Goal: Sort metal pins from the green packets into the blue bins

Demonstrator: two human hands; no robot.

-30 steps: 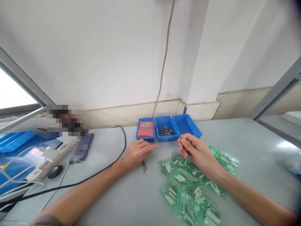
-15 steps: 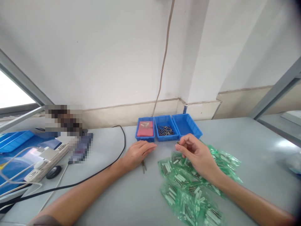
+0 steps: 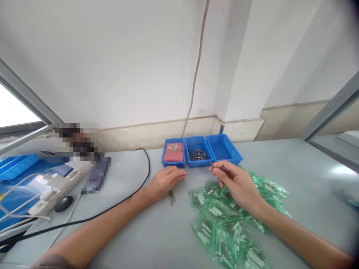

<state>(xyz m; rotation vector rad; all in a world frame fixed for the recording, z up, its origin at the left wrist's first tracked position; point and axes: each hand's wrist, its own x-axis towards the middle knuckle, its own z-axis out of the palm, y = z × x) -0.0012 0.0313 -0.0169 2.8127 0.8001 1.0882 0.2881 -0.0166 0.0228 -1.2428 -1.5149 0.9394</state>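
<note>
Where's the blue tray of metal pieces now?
In the head view, the tray of metal pieces sits just right of centre, between the red-packet tray on its left and another blue tray.

Left of the green packets (image 3: 215, 213), your left hand (image 3: 166, 181) and forearm (image 3: 112, 220) are bare up to a grey-brown sleeve (image 3: 53, 262) with a curved hem; right of them, your right forearm (image 3: 297, 232) is bare too.

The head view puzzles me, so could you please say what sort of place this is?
Probably a workshop or small factory: blue bins stand on the table, one holding metal parts, and filled green bags lie in front.
</note>
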